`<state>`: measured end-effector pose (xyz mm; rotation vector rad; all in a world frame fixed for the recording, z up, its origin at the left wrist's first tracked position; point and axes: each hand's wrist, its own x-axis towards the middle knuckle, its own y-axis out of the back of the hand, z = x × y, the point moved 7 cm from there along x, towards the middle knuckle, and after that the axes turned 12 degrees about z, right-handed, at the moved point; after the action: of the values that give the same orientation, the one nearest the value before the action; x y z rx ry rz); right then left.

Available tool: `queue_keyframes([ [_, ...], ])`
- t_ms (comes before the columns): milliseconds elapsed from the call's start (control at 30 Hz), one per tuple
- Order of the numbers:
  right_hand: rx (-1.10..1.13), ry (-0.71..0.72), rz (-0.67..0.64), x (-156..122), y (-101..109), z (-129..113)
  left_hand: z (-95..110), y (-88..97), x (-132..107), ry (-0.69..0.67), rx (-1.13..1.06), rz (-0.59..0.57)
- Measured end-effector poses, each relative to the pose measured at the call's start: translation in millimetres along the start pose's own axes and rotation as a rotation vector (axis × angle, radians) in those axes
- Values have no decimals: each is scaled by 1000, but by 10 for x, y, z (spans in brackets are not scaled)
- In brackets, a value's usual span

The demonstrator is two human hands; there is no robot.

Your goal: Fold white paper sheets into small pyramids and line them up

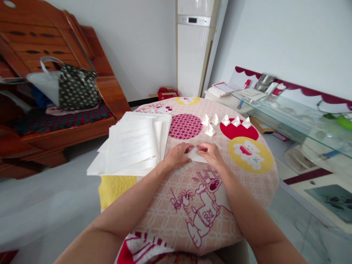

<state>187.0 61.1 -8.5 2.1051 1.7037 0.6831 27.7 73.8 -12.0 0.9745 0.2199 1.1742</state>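
My left hand and my right hand press together on a small white folded paper lying on the pink patterned cloth that covers the table. Fingers of both hands are curled and pinched onto the paper's edges. To the left lies a loose stack of white paper sheets. Farther back stand several small folded white paper shapes in a row, with one more a little nearer.
A wooden bench with a dark patterned bag stands at the left. A white standing air conditioner is at the back. A glass shelf with books and small items runs along the right.
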Motion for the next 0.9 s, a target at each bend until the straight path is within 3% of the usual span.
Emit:
queue_keyframes([
  [200,298,-222,-84,-68,-59,143,65,37,6,-36,-38,63],
  [367,628,-335,-9,-62,-10,196,-72,357,21,85,-271,457],
  [433,770,-386,-16,-61,-9,182,-141,407,14,165,-431,509],
  [667,965,-430,-103,-118,-104,89,-56,162,-3,416,-1074,255],
  [900,932,-436,-164,-140,-208,109,-36,118,-6,471,-1174,211],
])
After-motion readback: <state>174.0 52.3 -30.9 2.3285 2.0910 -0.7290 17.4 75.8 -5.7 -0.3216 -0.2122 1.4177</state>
